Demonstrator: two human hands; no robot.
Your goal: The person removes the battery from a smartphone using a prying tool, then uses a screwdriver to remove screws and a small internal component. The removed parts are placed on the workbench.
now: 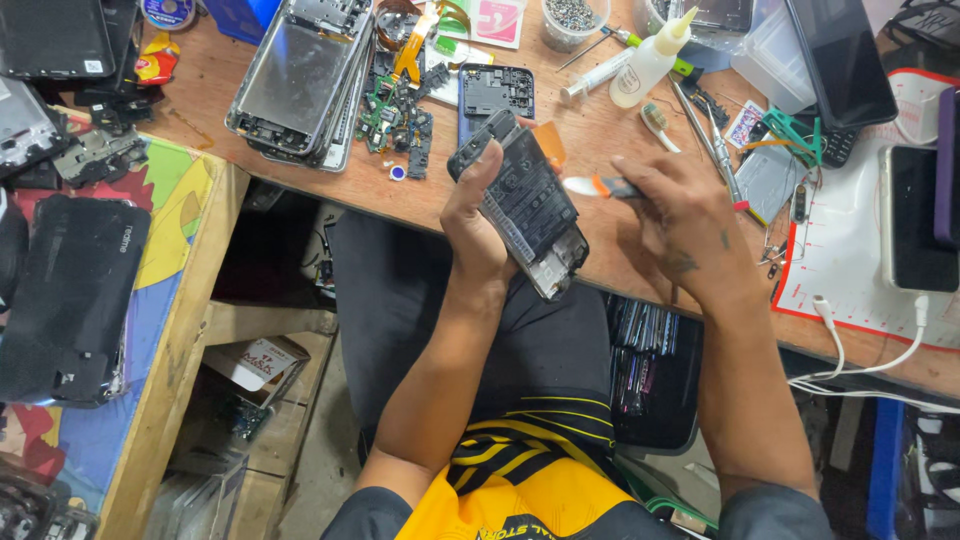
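Observation:
My left hand (478, 222) grips an opened black phone (528, 205) with its back off, held tilted above the front edge of the wooden workbench (300, 180). My right hand (680, 225) is closed around a small tool with a white tip and an orange collar (592, 186). The tip points left and ends just beside the phone's upper right edge. Whether it touches the phone I cannot tell.
Stacked metal phone frames (300, 80), loose circuit boards (400, 115), a blue phone shell (492, 92), a white glue bottle (650, 60), tweezers (715, 140), a red-edged white mat (850, 260) with a phone and cable. Black back covers (70, 295) lie on the left side table.

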